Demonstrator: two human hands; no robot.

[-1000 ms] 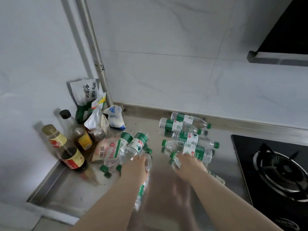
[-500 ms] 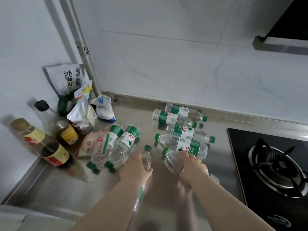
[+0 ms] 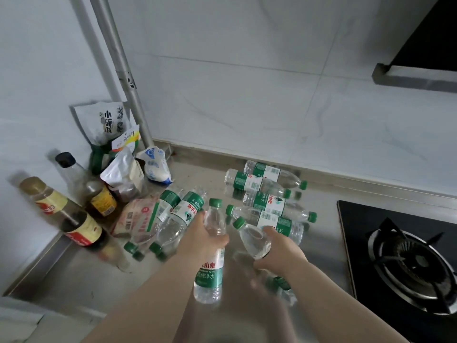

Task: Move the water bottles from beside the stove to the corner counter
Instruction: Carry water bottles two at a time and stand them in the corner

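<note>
Carry step, I'd guess: left hand (image 3: 202,240) curled round one water bottle (image 3: 210,273), right hand (image 3: 279,251) gripping a second bottle (image 3: 254,240), both over the counter's (image 3: 74,276) front middle. Next they'd want laying beside the pair (image 3: 178,214) near the left corner, dodging the sauce bottles (image 3: 84,229).

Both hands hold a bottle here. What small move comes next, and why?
Probably carry both left and lay them down: left hand grips one water bottle, right hand another; two bottles already lie by the sauce bottles in the corner, four others remain nearer the stove.
</note>
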